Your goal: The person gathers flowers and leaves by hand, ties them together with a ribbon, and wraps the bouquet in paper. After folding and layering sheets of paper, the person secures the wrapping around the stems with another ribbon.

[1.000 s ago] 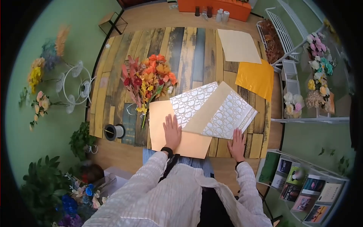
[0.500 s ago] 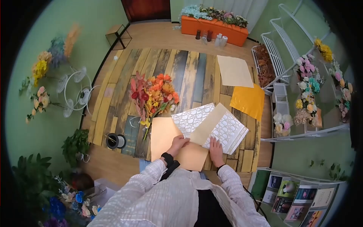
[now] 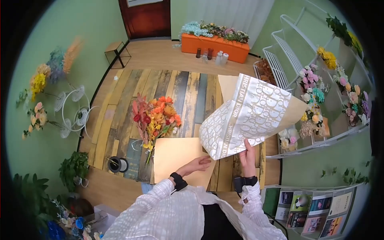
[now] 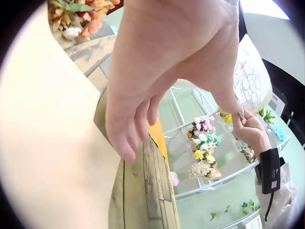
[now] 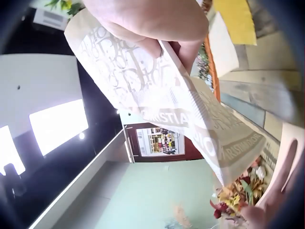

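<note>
The patterned paper [image 3: 258,114] is raised above the table [image 3: 122,106], its long axis slanting from near left to far right, 1 corner pointing right. The right hand [image 3: 248,157] pinches its near edge; the left hand [image 3: 195,165], fingers loosely extended, is over the peach sheet [image 3: 172,154]. 0.5 s ago, the paper lay down, overlapping that sheet.

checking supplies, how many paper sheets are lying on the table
3 visible: peach sheet by the left hand, cream sheet toward far right, yellow sheet nearer on the right; others may hide behind the held patterned paper.
</note>
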A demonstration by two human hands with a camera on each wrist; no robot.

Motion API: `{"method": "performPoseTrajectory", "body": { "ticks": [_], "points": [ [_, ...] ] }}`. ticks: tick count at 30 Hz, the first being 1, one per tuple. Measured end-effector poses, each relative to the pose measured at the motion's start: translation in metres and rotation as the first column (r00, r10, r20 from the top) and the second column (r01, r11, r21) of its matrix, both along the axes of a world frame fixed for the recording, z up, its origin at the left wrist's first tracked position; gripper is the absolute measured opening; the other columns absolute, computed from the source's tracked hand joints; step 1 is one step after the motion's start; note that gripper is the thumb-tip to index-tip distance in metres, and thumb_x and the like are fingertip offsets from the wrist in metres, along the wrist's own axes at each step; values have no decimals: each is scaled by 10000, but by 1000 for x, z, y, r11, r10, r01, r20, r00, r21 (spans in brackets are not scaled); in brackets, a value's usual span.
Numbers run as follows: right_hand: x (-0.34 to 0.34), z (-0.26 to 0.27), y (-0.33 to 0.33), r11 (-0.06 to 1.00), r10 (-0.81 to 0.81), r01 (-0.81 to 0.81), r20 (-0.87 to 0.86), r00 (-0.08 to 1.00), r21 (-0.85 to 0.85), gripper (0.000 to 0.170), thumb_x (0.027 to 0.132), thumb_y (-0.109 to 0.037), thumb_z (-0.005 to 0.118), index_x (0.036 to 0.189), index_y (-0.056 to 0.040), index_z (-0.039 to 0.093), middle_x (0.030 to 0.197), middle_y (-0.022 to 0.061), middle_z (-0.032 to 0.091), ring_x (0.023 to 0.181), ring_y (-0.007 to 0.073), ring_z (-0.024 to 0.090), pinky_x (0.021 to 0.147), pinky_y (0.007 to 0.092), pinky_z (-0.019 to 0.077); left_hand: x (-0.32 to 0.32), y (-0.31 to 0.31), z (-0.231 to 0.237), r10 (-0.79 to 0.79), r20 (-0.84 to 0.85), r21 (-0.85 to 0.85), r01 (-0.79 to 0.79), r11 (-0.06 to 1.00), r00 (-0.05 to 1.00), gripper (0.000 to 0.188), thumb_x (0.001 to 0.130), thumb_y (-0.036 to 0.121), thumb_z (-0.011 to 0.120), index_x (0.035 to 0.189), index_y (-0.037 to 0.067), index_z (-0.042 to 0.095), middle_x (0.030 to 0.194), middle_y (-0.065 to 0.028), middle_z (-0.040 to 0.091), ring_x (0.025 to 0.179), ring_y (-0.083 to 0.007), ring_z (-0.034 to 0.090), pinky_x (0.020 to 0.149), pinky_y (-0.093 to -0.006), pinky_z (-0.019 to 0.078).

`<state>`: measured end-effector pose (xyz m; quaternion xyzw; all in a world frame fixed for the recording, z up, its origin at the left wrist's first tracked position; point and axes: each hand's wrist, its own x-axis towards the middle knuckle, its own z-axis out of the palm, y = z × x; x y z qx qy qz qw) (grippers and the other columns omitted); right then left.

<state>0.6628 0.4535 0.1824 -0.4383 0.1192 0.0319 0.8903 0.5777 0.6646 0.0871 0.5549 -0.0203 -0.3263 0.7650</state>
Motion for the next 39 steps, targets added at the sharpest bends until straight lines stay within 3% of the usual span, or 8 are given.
{"method": "performPoseTrajectory", "body": {
  "ticks": [6,15,25,30,34,36,37,39],
  "points": [
    [-23,-86,4,959,40,37,-265,964,282,322,790,-39,480,1105,-17,419,1095,95,490,1015,202,469,876,327,388,-3,19,-13,199,-375,-341,-335,879,905,499,806,277,524,1197,48,315,1147,-95,429,1042,-194,439,841,-321,400],
    [-84,-197,-4,969,203,-81,-562,802,234,331,795,-140,524,1102,-57,431,1052,68,510,986,209,478,849,358,394,-24,29,-67,491,-451,204,-450,870,745,194,798,134,517,944,13,473,892,-93,549,773,-186,577,696,-292,495],
    [-92,-205,11,975,154,-40,-542,826,217,329,798,-169,535,1077,-28,431,1032,97,509,970,214,484,858,369,392,-34,13,-61,344,-492,217,-271,938,799,236,772,160,572,927,-1,497,825,-99,569,709,-169,589,613,-247,510],
    [-94,-195,7,920,357,-209,-492,794,331,317,786,-137,543,1054,-8,434,987,130,515,919,256,510,801,396,443,-31,6,-69,416,-388,233,-350,908,822,210,737,80,596,876,-56,516,740,-119,583,594,-167,594,544,-225,512],
    [-95,-199,7,959,279,-208,-508,815,192,311,777,-105,543,1046,6,435,965,130,521,850,259,540,724,376,488,-34,8,-63,391,-235,344,-300,890,890,198,736,117,609,861,-17,535,743,-84,594,630,-155,590,568,-243,502],
    [-94,-195,8,988,135,-155,-539,832,9,278,767,-69,540,1015,25,458,923,123,536,766,239,565,634,335,516,-41,13,-54,40,220,705,-187,684,975,376,678,201,661,971,20,511,888,-110,574,836,-231,561,697,-318,465],
    [-95,-190,8,986,146,-166,-539,830,12,278,767,-69,540,1015,25,458,923,123,536,766,239,565,634,335,516,-47,17,-48,50,219,708,-194,679,974,376,678,201,661,971,20,511,888,-110,574,836,-231,561,697,-318,465],
    [-95,-180,1,962,81,-195,-483,872,-189,250,759,-80,555,986,-2,486,899,83,555,707,179,576,582,290,517,-62,26,-35,-486,534,825,-300,480,692,613,620,251,673,1145,81,405,1140,-143,437,1094,-328,379,842,-435,347]
  ]
}}
